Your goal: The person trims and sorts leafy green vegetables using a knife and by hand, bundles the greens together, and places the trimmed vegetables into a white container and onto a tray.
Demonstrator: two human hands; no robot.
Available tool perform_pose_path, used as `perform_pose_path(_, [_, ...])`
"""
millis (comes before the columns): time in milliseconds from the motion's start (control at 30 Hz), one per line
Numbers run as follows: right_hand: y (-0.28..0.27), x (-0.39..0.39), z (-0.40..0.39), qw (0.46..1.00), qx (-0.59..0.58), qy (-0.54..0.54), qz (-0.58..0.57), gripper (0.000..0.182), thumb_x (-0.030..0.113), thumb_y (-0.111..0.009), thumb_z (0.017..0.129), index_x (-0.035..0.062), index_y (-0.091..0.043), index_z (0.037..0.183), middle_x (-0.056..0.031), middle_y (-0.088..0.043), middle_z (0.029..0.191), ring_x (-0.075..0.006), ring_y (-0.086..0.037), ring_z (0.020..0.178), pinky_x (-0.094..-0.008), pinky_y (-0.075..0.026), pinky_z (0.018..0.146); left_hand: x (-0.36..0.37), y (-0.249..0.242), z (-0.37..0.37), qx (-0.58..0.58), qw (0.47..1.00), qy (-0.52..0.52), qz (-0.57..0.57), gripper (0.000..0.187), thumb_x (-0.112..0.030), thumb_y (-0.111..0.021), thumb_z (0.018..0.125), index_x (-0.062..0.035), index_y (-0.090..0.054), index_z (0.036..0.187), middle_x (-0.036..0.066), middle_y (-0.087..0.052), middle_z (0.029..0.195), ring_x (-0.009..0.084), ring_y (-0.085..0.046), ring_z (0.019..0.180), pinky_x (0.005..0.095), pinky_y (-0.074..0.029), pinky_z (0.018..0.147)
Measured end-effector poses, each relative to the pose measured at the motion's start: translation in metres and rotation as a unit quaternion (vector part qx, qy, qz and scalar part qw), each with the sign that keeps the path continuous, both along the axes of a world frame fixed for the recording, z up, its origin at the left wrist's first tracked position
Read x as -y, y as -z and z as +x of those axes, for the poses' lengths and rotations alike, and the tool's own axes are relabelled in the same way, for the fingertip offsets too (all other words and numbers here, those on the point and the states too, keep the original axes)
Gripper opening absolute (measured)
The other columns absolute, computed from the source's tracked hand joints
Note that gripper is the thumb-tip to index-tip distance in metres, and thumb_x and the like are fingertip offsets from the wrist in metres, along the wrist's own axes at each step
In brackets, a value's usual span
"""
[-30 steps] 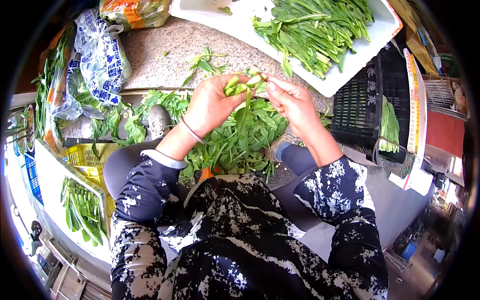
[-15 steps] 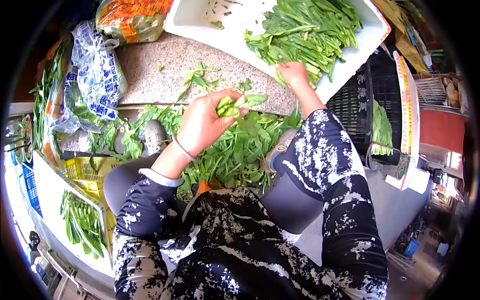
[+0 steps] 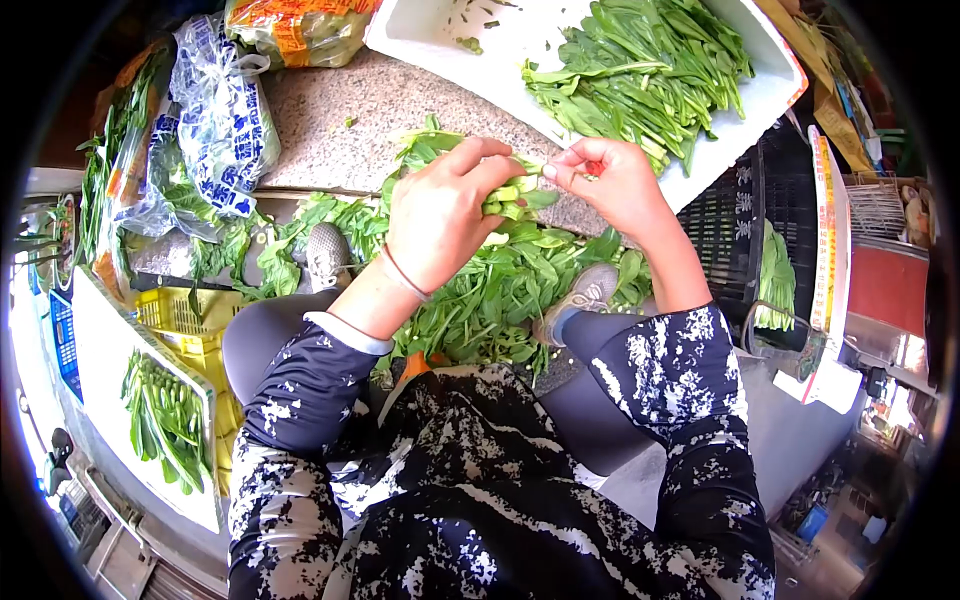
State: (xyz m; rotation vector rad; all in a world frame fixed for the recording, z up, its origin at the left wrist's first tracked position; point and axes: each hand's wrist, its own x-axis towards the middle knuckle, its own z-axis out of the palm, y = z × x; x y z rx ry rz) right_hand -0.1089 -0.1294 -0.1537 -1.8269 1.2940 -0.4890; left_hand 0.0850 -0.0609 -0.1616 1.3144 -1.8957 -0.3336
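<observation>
My left hand [image 3: 440, 215], with a band on its wrist, is wrapped round a small bunch of green stems [image 3: 518, 197] whose cut ends point right. Leaves of it show above my knuckles. Close beside, my right hand [image 3: 612, 185] pinches thumb and forefinger at a stem tip of that bunch; a bit of red shows at its fingers. Below both hands a pile of loose leaves [image 3: 500, 290] covers the ground between my shoes. A white foam box [image 3: 440, 32] at the top holds a heap of leafy greens [image 3: 650, 75].
A stone slab [image 3: 330, 125] lies beneath the foam box. Plastic bags of vegetables [image 3: 225, 120] stand at the upper left. A black crate [image 3: 728, 215] is on the right, and a white box [image 3: 105, 370] with greens stands at the lower left beside a yellow crate [image 3: 185, 310].
My right hand has left the greens in the foam box and come down-left to the bunch in my left hand. The view has shifted slightly, moving the surroundings rightward.
</observation>
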Motion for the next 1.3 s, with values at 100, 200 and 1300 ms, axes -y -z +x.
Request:
perform_pose_path(100, [-0.01,-0.015,-0.002,0.997,0.056,0.002,0.052,0.025,0.022,-0.07,0.074,-0.0015,-0.064,0.078,0.0004,-0.053,0.059,-0.0068,-0.047,0.056,-0.0224,-0.04,0.052,-0.003,0.0,-0.004,0.009,0.999,0.004,0.034,0.027,-0.007,-0.07,0.062,-0.0123,-0.062,0.087,0.003,-0.062,0.089,0.0216,-0.061,0.074,0.0287,-0.05,0.061])
perform_pose_path(200, [-0.019,-0.029,-0.005,0.982,0.084,0.042,0.167,0.03,0.027,-0.067,0.078,-0.0025,-0.063,0.083,0.0018,-0.053,0.065,-0.0052,-0.047,0.059,-0.02,-0.039,0.053,0.0,0.015,-0.008,-0.018,0.997,0.017,0.068,0.023,-0.007,-0.071,0.066,-0.0092,-0.062,0.087,0.004,-0.063,0.078,0.016,-0.062,0.069,0.0257,-0.049,0.061])
perform_pose_path(1300, [0.026,-0.047,0.0,0.988,0.085,0.131,-0.007,0.011,0.008,-0.069,0.073,-0.0008,-0.062,0.075,0.0028,-0.057,0.067,-0.0027,-0.047,0.059,-0.018,-0.042,0.056,0.002,0.013,-0.016,-0.015,0.983,-0.01,0.18,0.021,-0.013,-0.072,0.069,-0.0075,-0.061,0.087,0.009,-0.062,0.07,0.0122,-0.059,0.062,0.025,-0.047,0.06])
